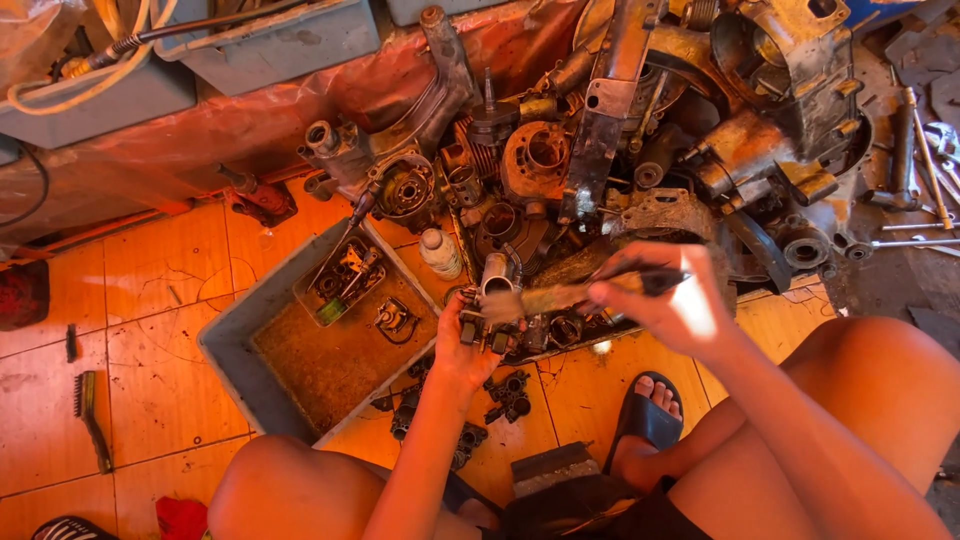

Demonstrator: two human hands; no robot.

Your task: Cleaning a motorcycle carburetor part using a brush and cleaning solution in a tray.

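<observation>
At the far left a wire brush (92,420) lies on the orange tiled floor (150,300), well apart from the work. Next comes a grey tray (235,345) with dirty brown liquid in its bottom, a smaller clear container of small parts (345,278) tilted in its far corner. A small white bottle (439,252) stands just beyond the tray's right edge. Loose dark metal pieces (508,393) lie on the tiles under the hands. The left hand (462,345) is closed around a small greasy engine part (490,325), held above the floor beside the tray. The right hand (665,300) is curled tight on the dark handle of a paintbrush (560,295), whose bristles touch that part. Behind both hands a heap of rusty engine casings and cylinders (640,150) crowds the upper middle and right. A sandalled foot (648,410) rests on the tiles below the right hand, and tools (925,160) lie at the far right.
</observation>
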